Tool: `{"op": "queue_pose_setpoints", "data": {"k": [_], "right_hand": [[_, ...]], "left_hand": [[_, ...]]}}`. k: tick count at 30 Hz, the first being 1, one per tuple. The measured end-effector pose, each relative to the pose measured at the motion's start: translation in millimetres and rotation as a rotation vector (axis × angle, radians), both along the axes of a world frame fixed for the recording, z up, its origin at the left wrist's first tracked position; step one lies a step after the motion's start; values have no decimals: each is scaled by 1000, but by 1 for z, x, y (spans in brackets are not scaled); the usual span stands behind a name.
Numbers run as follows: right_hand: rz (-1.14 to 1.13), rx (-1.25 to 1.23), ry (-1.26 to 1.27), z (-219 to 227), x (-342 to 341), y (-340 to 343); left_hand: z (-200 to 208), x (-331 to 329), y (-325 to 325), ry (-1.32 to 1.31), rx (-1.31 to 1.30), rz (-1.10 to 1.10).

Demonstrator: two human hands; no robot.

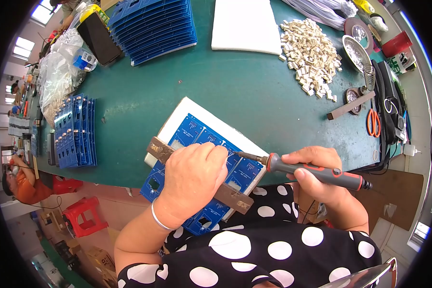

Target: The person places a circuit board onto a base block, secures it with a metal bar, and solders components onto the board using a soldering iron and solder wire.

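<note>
My right hand grips a grey and red soldering iron by its handle. The iron's tip points left, close to the fingers of my left hand and over a blue circuit board panel. That left hand is closed, resting across a brown bar that lies over the panel; its fingertips, and whatever they may pinch, are hidden. Under the panel is a white foam pad, tilted at the table's near edge. The panel's near corner reaches past that edge, above my lap.
Blue boards stand in a large stack at the back and a smaller stack at left. Small white connectors are heaped right of a white foam sheet. A loose bar, an iron stand and orange-handled scissors lie at right.
</note>
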State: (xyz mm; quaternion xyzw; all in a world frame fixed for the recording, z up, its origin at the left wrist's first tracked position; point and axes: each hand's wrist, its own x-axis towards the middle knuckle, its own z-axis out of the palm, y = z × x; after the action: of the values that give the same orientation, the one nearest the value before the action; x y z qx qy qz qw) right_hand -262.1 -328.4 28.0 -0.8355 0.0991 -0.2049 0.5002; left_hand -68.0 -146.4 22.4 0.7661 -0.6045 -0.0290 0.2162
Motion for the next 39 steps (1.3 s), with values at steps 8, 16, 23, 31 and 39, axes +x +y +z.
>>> {"op": "queue_pose_setpoints", "data": {"k": [8,16,23,31,39], "right_hand": [[-22,119,61,-2,6,3],[-127,399,4,-13,2,6],[-97,468,-112,-15,-26,0],[-92,384,-109,-26,-36,11],[-103,350,2,-22,-28,14]], "left_hand": [[-2,6,-2,39,5,36],[2,13,9,250,-124,138],[5,7,26,123,-128,109],[-4,-12,23,53,-133,72],[-3,-14,17,52,-91,40]]}}
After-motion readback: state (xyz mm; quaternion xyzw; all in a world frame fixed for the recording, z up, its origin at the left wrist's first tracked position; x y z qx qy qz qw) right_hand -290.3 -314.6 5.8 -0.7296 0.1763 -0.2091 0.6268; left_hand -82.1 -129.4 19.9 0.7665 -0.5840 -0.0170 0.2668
